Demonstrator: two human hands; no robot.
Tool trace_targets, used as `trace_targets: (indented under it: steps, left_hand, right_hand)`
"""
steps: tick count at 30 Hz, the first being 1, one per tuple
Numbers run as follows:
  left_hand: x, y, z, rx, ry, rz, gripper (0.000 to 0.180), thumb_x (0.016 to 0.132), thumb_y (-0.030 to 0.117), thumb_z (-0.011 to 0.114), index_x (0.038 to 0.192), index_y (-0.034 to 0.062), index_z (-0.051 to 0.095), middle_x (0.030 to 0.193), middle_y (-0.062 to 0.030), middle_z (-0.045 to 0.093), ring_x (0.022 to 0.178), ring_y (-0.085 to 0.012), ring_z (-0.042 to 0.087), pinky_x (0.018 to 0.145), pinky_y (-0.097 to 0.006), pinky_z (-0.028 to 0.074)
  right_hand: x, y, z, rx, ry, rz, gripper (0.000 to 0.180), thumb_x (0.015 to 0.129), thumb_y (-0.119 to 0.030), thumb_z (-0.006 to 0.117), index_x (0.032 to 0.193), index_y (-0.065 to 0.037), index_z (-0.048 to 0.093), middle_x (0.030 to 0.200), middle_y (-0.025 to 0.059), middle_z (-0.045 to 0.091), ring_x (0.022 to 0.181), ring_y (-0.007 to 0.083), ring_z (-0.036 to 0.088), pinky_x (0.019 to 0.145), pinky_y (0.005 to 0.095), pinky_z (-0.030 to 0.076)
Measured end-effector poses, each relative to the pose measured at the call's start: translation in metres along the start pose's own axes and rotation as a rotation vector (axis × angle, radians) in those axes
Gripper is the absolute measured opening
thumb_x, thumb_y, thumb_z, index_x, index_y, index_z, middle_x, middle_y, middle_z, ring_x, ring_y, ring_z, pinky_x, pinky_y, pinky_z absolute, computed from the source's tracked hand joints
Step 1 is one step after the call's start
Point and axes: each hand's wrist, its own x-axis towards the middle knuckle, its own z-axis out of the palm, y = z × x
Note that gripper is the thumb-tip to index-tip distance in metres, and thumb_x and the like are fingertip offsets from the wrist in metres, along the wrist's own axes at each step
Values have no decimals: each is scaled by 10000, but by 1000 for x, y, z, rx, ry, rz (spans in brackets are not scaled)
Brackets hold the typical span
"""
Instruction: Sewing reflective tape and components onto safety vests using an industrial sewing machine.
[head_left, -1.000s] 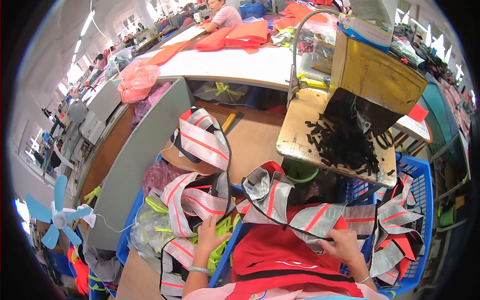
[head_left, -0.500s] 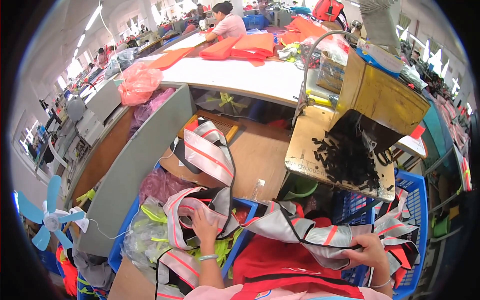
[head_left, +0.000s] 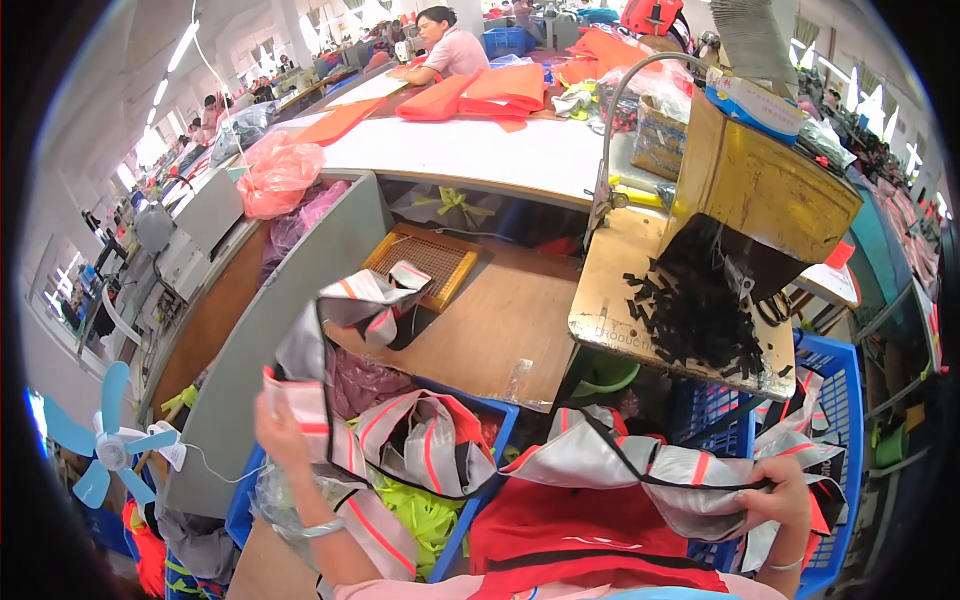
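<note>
A long chain of silver-grey fabric strips (head_left: pixel 590 452) with orange-red stripes and black edging runs across in front of me. At the right, my right hand (head_left: pixel 780 495) is closed around one stretch of it, above a blue basket. My left hand (head_left: pixel 282 435), slightly blurred, grips another length at the left; its fingertips are partly hidden by the cloth. From there the fabric rises and bends over to a loose end (head_left: pixel 375 300) on the wooden board. A folded loop (head_left: pixel 425 440) sags between my hands over the left blue crate (head_left: pixel 480 500).
Neon-yellow strips (head_left: pixel 425 520) and clear plastic fill the left crate. More striped fabric fills the right blue basket (head_left: pixel 835 400). A metal plate with black scraps (head_left: pixel 700 320) stands beside a yellow box (head_left: pixel 765 180). A blue fan (head_left: pixel 110 440) is at the left. A person sits beyond the white table (head_left: pixel 470 155).
My left hand has moved left from the middle of the loops, drawing the fabric that way. The upper fabric has shifted left, uncovering the mesh-topped wooden frame. My right hand has moved slightly right.
</note>
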Motion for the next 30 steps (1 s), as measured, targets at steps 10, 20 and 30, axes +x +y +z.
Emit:
trace_targets:
  steps: [10, 20, 30]
  left_hand:
    - [72, 10, 52, -42, -169, 263, 328, 893, 92, 556, 1212, 26, 590, 1190, -162, 613, 1122, -344, 561, 986, -410, 418]
    - [-72, 303, 67, -1037, -1013, 537, 466, 839, 206, 666, 1258, 37, 553, 1263, -172, 551, 1183, -324, 522, 998, -419, 408]
    - [-121, 419, 39, -1246, -1058, 711, 405, 734, 319, 764, 994, 50, 611, 850, -100, 593, 796, -294, 610, 676, -392, 476]
  right_hand:
    - [-45, -13, -49, 309, 214, -165, 333, 563, -213, 774, 555, -54, 481, 519, 2, 480, 451, 92, 431, 446, 237, 284]
    - [14, -34, -3, 114, 143, -34, 283, 662, -184, 775, 656, -41, 530, 550, -12, 482, 499, 60, 440, 455, 238, 315]
    - [29, -25, -3, 235, -61, -254, 220, 679, -158, 712, 712, -15, 548, 598, 60, 519, 508, 166, 514, 461, 275, 337]
